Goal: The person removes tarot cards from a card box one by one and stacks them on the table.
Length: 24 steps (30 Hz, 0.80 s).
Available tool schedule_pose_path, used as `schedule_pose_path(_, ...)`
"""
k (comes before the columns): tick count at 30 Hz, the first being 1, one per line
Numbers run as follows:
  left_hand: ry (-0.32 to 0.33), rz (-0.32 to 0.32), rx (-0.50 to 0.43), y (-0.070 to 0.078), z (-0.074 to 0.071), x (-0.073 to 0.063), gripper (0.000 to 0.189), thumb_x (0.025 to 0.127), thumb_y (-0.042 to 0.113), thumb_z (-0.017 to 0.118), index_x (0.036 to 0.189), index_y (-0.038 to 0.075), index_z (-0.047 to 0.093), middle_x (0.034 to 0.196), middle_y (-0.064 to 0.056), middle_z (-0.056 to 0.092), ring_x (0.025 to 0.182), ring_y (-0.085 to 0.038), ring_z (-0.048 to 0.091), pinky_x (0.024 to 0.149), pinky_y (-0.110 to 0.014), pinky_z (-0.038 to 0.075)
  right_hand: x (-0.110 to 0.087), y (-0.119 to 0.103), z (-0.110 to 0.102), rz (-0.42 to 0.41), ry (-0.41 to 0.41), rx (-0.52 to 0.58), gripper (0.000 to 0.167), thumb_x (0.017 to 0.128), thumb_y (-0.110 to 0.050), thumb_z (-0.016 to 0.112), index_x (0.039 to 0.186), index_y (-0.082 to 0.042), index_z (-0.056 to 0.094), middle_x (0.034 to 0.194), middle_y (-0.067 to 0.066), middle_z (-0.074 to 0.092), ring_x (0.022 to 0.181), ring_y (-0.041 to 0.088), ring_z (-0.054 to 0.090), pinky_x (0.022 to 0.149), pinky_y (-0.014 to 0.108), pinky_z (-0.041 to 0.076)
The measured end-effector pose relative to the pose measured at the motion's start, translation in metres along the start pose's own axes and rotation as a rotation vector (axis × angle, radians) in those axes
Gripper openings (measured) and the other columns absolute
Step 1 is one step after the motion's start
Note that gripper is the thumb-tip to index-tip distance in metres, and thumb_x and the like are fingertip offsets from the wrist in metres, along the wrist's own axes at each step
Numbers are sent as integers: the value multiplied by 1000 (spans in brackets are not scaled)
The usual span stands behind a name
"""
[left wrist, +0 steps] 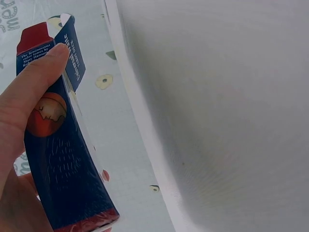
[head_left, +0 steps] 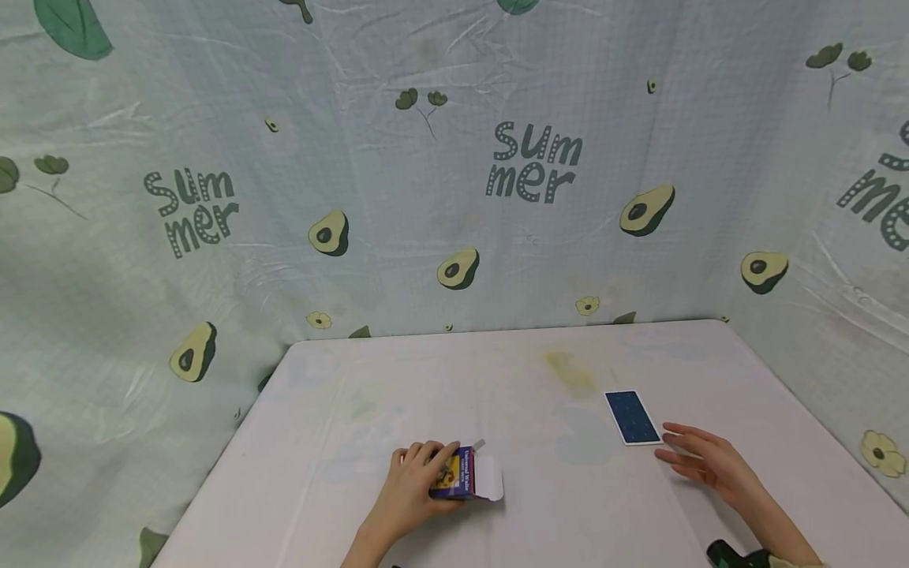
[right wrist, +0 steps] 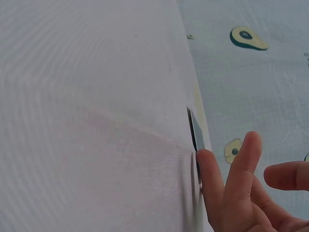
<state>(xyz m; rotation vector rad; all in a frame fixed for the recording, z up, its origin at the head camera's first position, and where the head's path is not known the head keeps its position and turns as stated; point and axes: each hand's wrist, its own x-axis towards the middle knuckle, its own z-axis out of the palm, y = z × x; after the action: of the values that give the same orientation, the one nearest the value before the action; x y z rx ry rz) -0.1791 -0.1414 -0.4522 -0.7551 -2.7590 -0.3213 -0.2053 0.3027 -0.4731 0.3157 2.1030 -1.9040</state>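
Note:
My left hand [head_left: 413,491] grips a small tarot card box [head_left: 454,473] over the table's near middle. In the left wrist view the thumb lies across the box's dark blue side [left wrist: 63,154], near the end with loose flaps and a red tab. To the right, a stack of blue-backed cards [head_left: 632,418] with a white border lies flat on the table. Beside the near right corner of the cards is my right hand [head_left: 710,465], its fingers loosely extended and holding nothing. In the right wrist view those fingers [right wrist: 246,164] are spread near the stack's edge [right wrist: 195,130].
A white cloth covers the table [head_left: 454,386], with a yellowish stain [head_left: 570,374] toward the back. Behind and on both sides hangs a pale sheet [head_left: 398,173] printed with avocados and lettering. A dark wrist device [head_left: 735,554] sits at the right wrist.

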Motion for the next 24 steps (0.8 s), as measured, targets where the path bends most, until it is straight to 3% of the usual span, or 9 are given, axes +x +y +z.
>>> schedule_pose_path(5, 1, 5, 1, -1, -1, 1, 77, 62, 51, 73, 127, 20, 47, 105, 3, 51, 96, -17, 47, 79, -43, 34, 0, -2, 1, 10, 14, -12, 57, 89, -25, 54, 133, 6, 34, 124, 19, 49, 85, 10, 66, 71, 24, 52)
schedule_pose_path(9, 6, 9, 0, 0, -3, 2, 76, 62, 50, 73, 127, 20, 47, 105, 3, 52, 96, -17, 47, 79, -43, 34, -4, -7, 3, 19, 18, -15, 56, 88, -27, 54, 132, 3, 38, 115, 7, 58, 86, 9, 66, 73, 24, 51)
schedule_pose_path(14, -1, 22, -2, 2, -7, 2, 76, 62, 50, 73, 127, 20, 48, 105, 3, 53, 94, -16, 48, 79, -42, 34, -11, -17, 13, -2, -41, -51, 58, 88, -33, 53, 132, 2, 37, 109, -3, 63, 91, 9, 64, 76, 26, 50)
schedule_pose_path(18, -6, 36, -2, 5, -9, 4, 76, 62, 50, 73, 127, 21, 47, 105, 3, 54, 94, -15, 48, 80, -41, 35, -16, -23, 24, -65, -131, -75, 54, 91, -33, 48, 130, 3, 38, 109, -7, 63, 94, 8, 63, 77, 26, 50)
schedule_pose_path(24, 15, 53, -10, 12, -11, 10, 76, 63, 50, 73, 128, 23, 46, 106, 3, 54, 94, -15, 48, 81, -41, 34, -19, -32, 42, -123, -214, -133, 51, 92, -34, 46, 126, 4, 42, 112, 0, 63, 94, 7, 62, 77, 30, 49)
